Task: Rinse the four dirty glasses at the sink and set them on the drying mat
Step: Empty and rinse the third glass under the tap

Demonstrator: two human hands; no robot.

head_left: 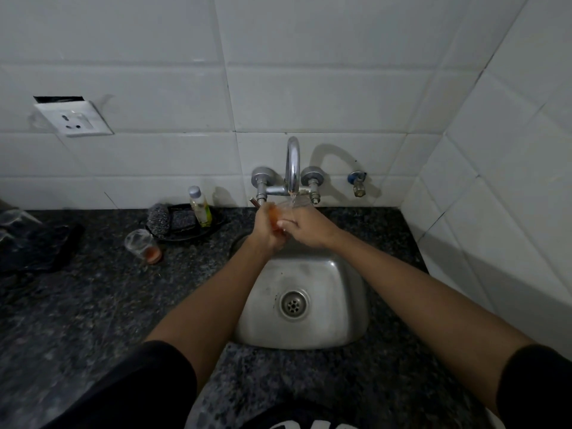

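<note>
Water runs from the chrome tap [292, 168] into a clear glass [286, 212] held over the steel sink [340, 292]. Both hands are wrapped round it: the left hand [266, 230] grips the side that shows an orange-red tint, and the right hand [306, 229] curls its fingers over the front and lower part. The glass seems tilted towards the stream, though in this dim light its rim is hard to make out.

Wet, thin and smooth, it will likely be slippery and easy to crack against the steel or the granite counter [93, 305]. The safest hold is probably around the body, thumb opposite fingers, not a pinch on the rim.

A second dirty glass [143, 244], with reddish residue at the bottom, stands upright on the counter left of the sink, just beside a dark tray [185, 235] holding a steel scrubber [158, 219], a sponge [183, 219] and a small bottle [200, 209] with a green-yellow label. No writing on that label can be read. A dark cloth [34, 246] at far left may be the drying mat. White letters on the dark shirt [297, 424] at the bottom edge are cut off and unreadable.
</note>
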